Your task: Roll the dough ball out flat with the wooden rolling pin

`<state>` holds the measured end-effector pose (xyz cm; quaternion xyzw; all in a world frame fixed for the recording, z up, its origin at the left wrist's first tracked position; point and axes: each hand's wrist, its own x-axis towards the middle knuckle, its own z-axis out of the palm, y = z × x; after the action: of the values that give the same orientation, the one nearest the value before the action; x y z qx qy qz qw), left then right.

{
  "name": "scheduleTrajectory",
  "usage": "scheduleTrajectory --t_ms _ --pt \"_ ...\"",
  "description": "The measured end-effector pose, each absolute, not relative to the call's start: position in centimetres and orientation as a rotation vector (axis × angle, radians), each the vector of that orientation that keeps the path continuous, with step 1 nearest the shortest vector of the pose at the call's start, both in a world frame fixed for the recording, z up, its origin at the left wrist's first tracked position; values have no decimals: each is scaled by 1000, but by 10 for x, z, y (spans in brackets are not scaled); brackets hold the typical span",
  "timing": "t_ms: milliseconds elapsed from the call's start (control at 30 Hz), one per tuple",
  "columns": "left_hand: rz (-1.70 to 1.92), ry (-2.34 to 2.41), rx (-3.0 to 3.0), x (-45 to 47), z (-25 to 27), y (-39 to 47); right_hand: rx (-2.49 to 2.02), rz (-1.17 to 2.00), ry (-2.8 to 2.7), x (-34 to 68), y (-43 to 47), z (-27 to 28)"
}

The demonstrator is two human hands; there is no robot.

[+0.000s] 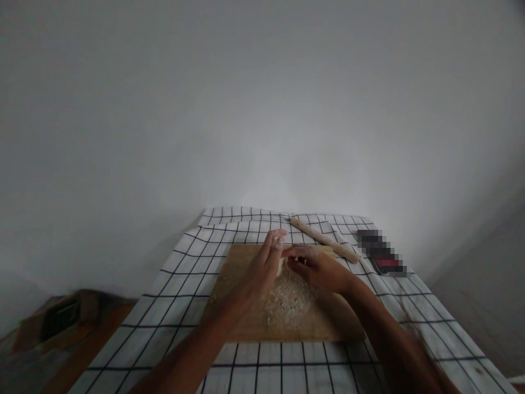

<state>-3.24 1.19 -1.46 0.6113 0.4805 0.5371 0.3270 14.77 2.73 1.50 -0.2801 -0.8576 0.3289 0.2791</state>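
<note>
Flour (289, 303), partly clumped into pale crumbs, lies loosely around the middle of a wooden board (238, 262), under the hands and on their near side. Its patch has no firm front or clear point; what long axis it has runs from the hands toward the board's near edge. The left hand (264, 265) is raised on its side, fingers fairly straight and pointing away from the wearer, with a whitish smear (279, 242) near their tips. The right hand (318, 267) comes across with bent fingers that reach the left — whether they pinch anything, or merely rub against it, I cannot tell. Held over the board like this, the hands would probably drop any loose bits back among the crumbs. A wooden rolling pin (324, 239) slants from far left to near right by the board's far right corner — set aside, I judge, to leave working room. Checked tablecloth (176, 279) spreads beneath; a pixelated object (381, 254) sits farther right.
</note>
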Motion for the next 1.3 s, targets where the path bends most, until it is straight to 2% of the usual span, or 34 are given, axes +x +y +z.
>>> scheduleTrajectory --t_ms 167,400,833,1100,1300 --pt "1500 1326 1576 -42 -9 23 -823 1015 -2138 167 44 14" --pt "1521 1446 1541 -51 -5 25 -1379 648 -2157 178 70 -13" --pt "1518 1417 1622 -48 -9 25 -1440 587 -2216 185 67 -5" --pt "1497 1421 1607 -48 -14 26 -1352 740 -2269 186 67 -4" --pt "1480 1444 1632 -49 -14 26 -1354 624 -2177 176 68 -10"
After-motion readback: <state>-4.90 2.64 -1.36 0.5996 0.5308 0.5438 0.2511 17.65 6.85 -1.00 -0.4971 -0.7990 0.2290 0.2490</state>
